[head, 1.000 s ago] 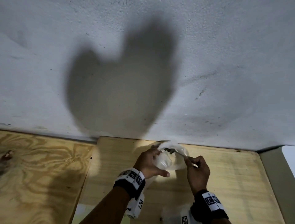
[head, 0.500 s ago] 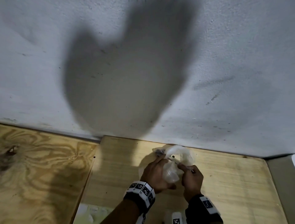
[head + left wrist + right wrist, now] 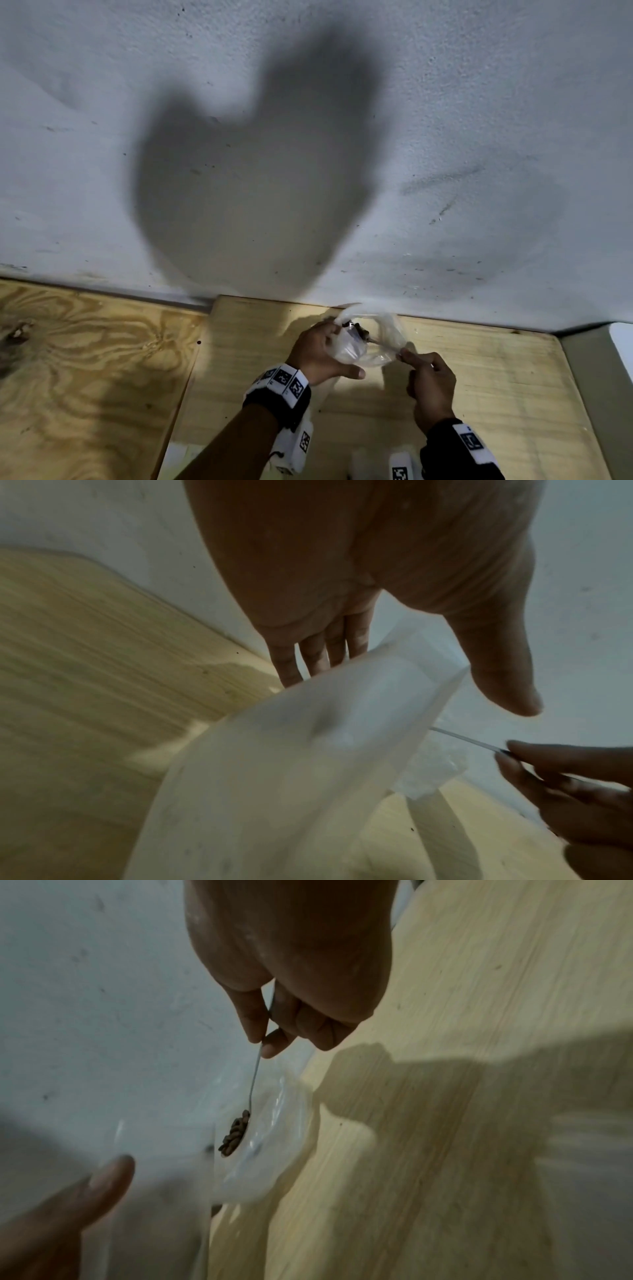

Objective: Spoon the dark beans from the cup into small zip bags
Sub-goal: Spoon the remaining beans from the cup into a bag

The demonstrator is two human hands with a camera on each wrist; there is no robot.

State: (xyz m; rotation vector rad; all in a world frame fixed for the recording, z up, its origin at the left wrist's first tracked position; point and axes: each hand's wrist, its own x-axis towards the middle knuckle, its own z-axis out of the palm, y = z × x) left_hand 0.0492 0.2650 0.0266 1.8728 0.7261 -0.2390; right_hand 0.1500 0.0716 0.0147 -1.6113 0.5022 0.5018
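1. Head view, lower centre of frame: left hand [image 3: 320, 356] holds a clear zip bag [image 3: 349, 349] up over the light wood desk [image 3: 496, 394], fingers curled round the bag's far side, thumb sticking out below it.
2. Left wrist view: bag [image 3: 291, 764] fills the lower middle, fingers [image 3: 322, 653] go behind its top edge, thumb apart from the bag at right.
3. Right hand [image 3: 431, 383], lower right of centre in head view, pinches the thin handle of a spoon [image 3: 380, 341] between thumb and forefinger, other fingers curled in.
4. Right wrist view, centre of frame: spoon [image 3: 251, 1096] slants down from the fingertips [image 3: 270, 1045], bowl loaded with dark beans [image 3: 235, 1133].
5. The loaded bowl sits inside the clear plastic rim of the cup [image 3: 274, 1137]; cup is tilted, mouth toward the right hand.
6. Head view: cup [image 3: 383, 329] is just right of the bag, touching or overlapping it; cannot tell what supports the cup.
7. Beans [image 3: 358, 330] show as a dark patch at the cup's mouth beside the left hand's fingertips.
8. Black-and-white marker bands on both wrists, bottom of frame.
9. Grey-white wall [image 3: 479, 137] fills the upper frame with a big dark shadow [image 3: 246, 192] at centre.
10. Darker plywood panel [image 3: 85, 377] at lower left, beside the desk.
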